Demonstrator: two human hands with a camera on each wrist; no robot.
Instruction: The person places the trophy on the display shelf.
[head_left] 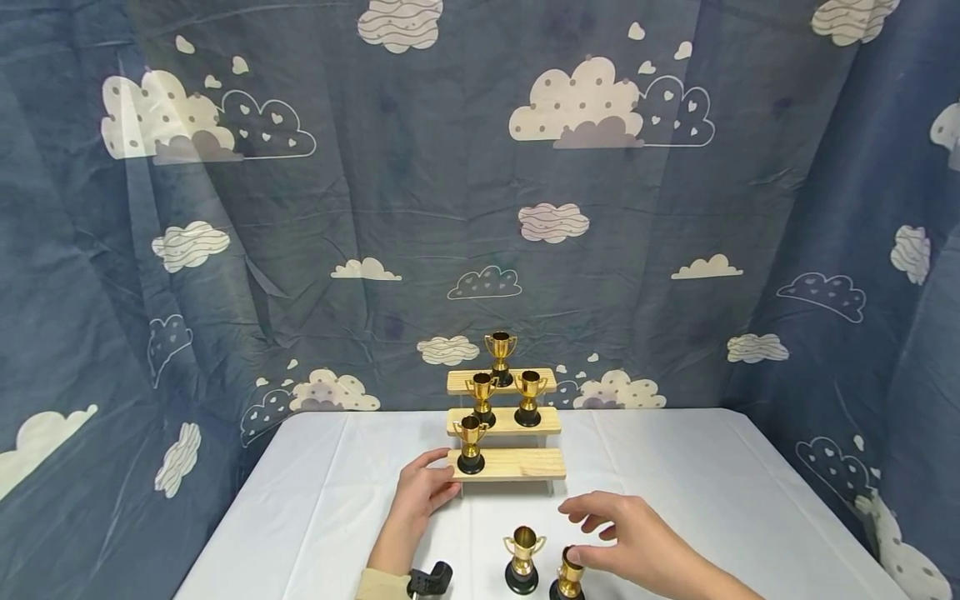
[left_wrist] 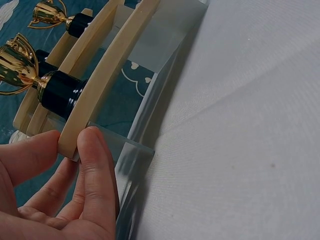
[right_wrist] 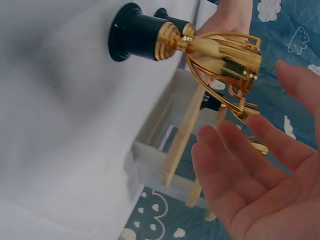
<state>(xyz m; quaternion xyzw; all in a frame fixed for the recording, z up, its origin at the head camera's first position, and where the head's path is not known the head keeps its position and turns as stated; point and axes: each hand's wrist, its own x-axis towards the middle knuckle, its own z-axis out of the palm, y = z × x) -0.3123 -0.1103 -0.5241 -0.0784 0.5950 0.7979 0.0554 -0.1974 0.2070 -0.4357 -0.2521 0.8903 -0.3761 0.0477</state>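
My left hand (head_left: 422, 492) pinches the left end of the lowest board of a three-tier wooden display stand (head_left: 517, 464) between thumb and finger; the left wrist view shows this closely. A gold trophy cup (head_left: 470, 437) with a black base stands on that board's left part. On the table, my right hand (head_left: 633, 537) hovers around a trophy cup (head_left: 570, 575), fingers apart and loosely bent. In the right wrist view a gap shows between the fingers and this cup (right_wrist: 210, 57). Another trophy cup (head_left: 522, 558) stands upright just left of it.
Two trophy cups, one left (head_left: 482, 396) and one right (head_left: 529, 396), stand on the middle board. A single cup (head_left: 500, 354) stands on the top board. The table (head_left: 675, 475) has a white cloth, and a cloud-patterned blue curtain (head_left: 465, 183) hangs behind and at both sides.
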